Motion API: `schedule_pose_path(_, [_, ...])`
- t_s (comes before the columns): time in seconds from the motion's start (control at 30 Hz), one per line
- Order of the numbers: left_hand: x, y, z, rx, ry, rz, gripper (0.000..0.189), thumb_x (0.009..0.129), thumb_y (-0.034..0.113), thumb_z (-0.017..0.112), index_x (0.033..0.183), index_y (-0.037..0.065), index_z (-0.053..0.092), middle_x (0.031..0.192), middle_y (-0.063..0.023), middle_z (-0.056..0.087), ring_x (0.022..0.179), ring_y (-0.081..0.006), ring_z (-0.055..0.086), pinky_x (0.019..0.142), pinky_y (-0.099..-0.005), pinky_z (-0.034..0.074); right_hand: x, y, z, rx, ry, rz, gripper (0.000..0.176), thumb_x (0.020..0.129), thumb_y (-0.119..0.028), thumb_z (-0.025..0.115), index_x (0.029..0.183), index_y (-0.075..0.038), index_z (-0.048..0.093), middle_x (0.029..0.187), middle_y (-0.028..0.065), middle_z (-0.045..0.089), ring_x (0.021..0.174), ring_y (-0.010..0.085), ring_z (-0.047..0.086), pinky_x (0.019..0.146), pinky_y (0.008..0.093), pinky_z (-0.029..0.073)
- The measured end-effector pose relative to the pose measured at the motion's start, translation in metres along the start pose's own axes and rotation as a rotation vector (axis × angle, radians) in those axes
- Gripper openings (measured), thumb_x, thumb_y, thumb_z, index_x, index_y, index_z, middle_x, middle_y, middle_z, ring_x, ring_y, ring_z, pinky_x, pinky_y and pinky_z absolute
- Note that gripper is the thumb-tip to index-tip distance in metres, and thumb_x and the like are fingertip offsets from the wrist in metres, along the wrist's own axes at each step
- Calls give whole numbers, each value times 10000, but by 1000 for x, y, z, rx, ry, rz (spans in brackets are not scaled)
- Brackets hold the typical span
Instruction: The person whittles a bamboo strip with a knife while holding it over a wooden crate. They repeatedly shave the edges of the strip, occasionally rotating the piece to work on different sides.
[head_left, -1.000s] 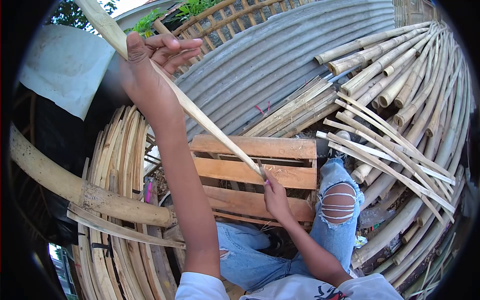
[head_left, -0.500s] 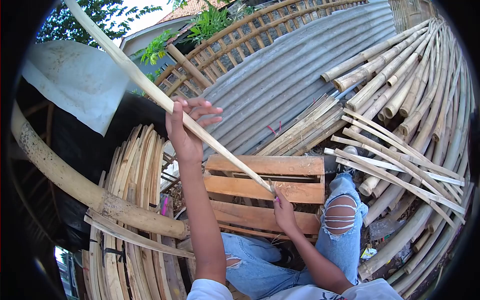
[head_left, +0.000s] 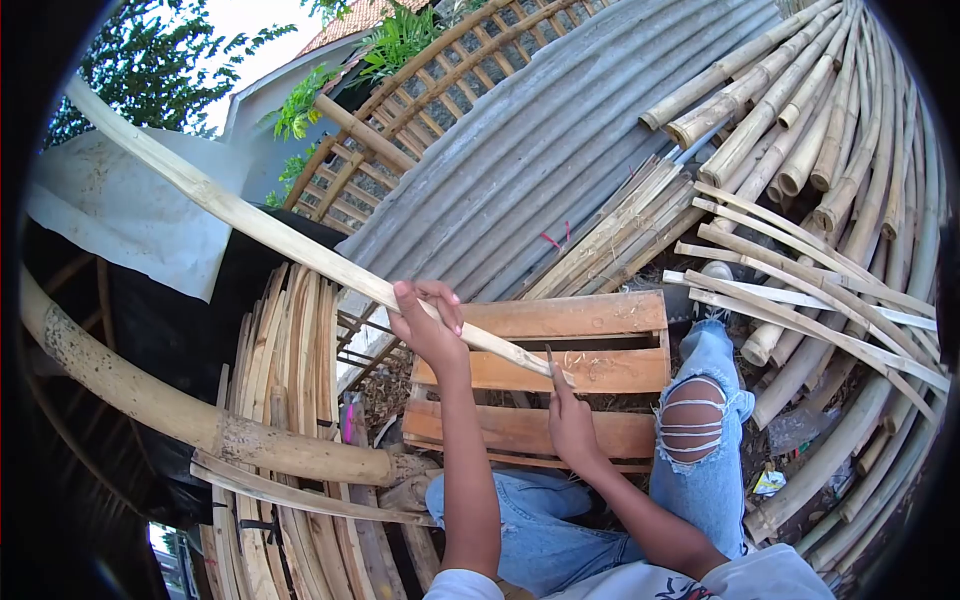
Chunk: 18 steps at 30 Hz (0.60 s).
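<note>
A long pale bamboo strip runs from the upper left down to the wooden slatted crate in the middle. My left hand is closed around the strip, partway along its lower half. Near the strip's lower end, my right hand grips a knife, whose narrow dark blade points up and touches or nearly touches the strip. The knife's handle is mostly hidden in my fingers. Small shavings lie on the crate.
A thick bamboo pole juts in from the left, above stacked strips. Bamboo poles and loose split strips fill the right. Corrugated metal sheeting stands behind the crate. My knee is right of it.
My left hand has moved down and right along the strip, and its raised fingers have closed around it. The strip lies at a flatter angle. The view has shifted slightly.
</note>
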<state>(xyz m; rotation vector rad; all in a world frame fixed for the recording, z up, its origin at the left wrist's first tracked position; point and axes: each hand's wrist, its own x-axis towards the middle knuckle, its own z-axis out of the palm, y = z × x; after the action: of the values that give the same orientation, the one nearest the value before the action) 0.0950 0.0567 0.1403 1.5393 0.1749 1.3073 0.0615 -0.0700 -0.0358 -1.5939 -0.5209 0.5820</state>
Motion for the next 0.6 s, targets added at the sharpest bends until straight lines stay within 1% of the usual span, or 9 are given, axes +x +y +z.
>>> schedule_pose_path(0.07, [-5, 5, -3, 75, 63, 9, 485, 969, 473, 416, 793, 21, 424, 552, -107, 510, 314, -73, 331, 307, -198, 251, -1, -21, -2, 77, -17, -4, 547, 925, -103, 430, 1445, -104, 261, 627, 281, 549, 595, 443, 571, 585, 528, 420])
schedule_pose_path(0.13, [-9, 6, 0, 113, 115, 9, 484, 970, 480, 407, 807, 25, 420, 556, -108, 510, 315, -71, 328, 308, -194, 242, -5, -53, -7, 19, -69, -100, 572, 919, -94, 429, 1455, -104, 229, 613, 278, 548, 582, 437, 573, 594, 530, 434])
schedule_pose_path(0.2, [-11, 9, 1, 142, 187, 49, 471, 968, 480, 410, 823, 32, 407, 553, -108, 503, 315, -72, 330, 303, -194, 235, -11, -41, -3, -36, -53, -92, 522, 935, -68, 406, 1440, -94, 275, 615, 278, 521, 567, 427, 558, 576, 498, 425])
schedule_pose_path(0.27, [-11, 10, 0, 149, 202, 51, 462, 966, 481, 414, 837, 37, 397, 552, -106, 499, 316, -71, 330, 303, -196, 237, -6, -3, -3, -207, -52, 73, 512, 933, -64, 405, 1432, -84, 291, 622, 285, 522, 574, 444, 547, 582, 502, 425])
schedule_pose_path(0.3, [-10, 8, -3, 147, 210, 60, 469, 956, 496, 427, 847, 41, 392, 548, -94, 487, 314, -67, 316, 294, -195, 226, -2, 9, -1, -82, -25, 56, 504, 937, -80, 407, 1429, -89, 298, 626, 291, 528, 591, 453, 553, 596, 505, 431])
schedule_pose_path(0.43, [-10, 5, -5, 151, 194, 58, 483, 944, 519, 435, 863, 45, 387, 545, -79, 476, 311, -64, 304, 290, -192, 227, 1, -50, -12, 43, -95, -31, 495, 939, -98, 408, 1424, -86, 307, 650, 310, 541, 618, 449, 575, 607, 503, 441])
schedule_pose_path(0.53, [-10, 5, 1, 174, 189, 62, 480, 944, 520, 433, 870, 48, 387, 545, -77, 477, 312, -63, 311, 293, -188, 236, -3, -41, -10, -194, -81, 1, 519, 910, -87, 425, 1414, -46, 308, 643, 285, 565, 594, 440, 579, 621, 528, 451])
schedule_pose_path(0.57, [-10, 6, 2, 176, 183, 55, 485, 942, 527, 432, 874, 49, 385, 546, -77, 476, 312, -68, 320, 291, -191, 240, -1, -21, -10, -140, -91, 120, 486, 937, -98, 416, 1414, -84, 325, 681, 308, 528, 617, 442, 569, 605, 463, 452])
schedule_pose_path(0.6, [-9, 7, 1, 169, 186, 61, 485, 942, 527, 432, 874, 49, 385, 546, -77, 476, 312, -68, 320, 291, -191, 240, 2, -9, -3, -145, -88, 112, 486, 937, -98, 416, 1414, -84, 325, 681, 308, 528, 617, 442, 569, 605, 463, 452])
